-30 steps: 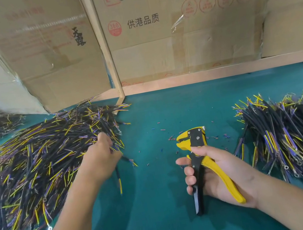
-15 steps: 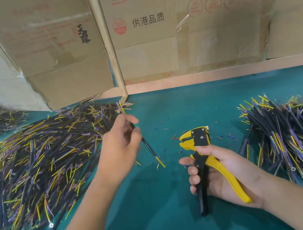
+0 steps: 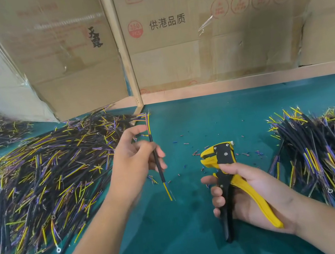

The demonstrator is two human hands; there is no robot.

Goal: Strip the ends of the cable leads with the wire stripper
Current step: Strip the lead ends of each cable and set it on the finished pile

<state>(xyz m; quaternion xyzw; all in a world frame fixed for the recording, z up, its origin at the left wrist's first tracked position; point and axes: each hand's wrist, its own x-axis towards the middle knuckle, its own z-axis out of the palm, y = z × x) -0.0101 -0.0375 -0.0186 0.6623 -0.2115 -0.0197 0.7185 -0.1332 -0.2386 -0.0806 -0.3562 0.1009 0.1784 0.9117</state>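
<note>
Cable lead [image 3: 157, 162] stands near upright, pinched in your left hand [image 3: 134, 168] above the green mat [image 3: 183, 247]; your right hand [image 3: 252, 197] grips the wire stripper [image 3: 226, 174], jaws apart. Next, feed one lead end between them and squeeze

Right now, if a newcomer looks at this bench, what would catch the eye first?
Probably the yellow wire stripper, gripped upright in the right hand at centre. Next, the single cable that the left hand pinches beside it. Two big heaps of cables flank them: the left pile and the right pile.
</note>
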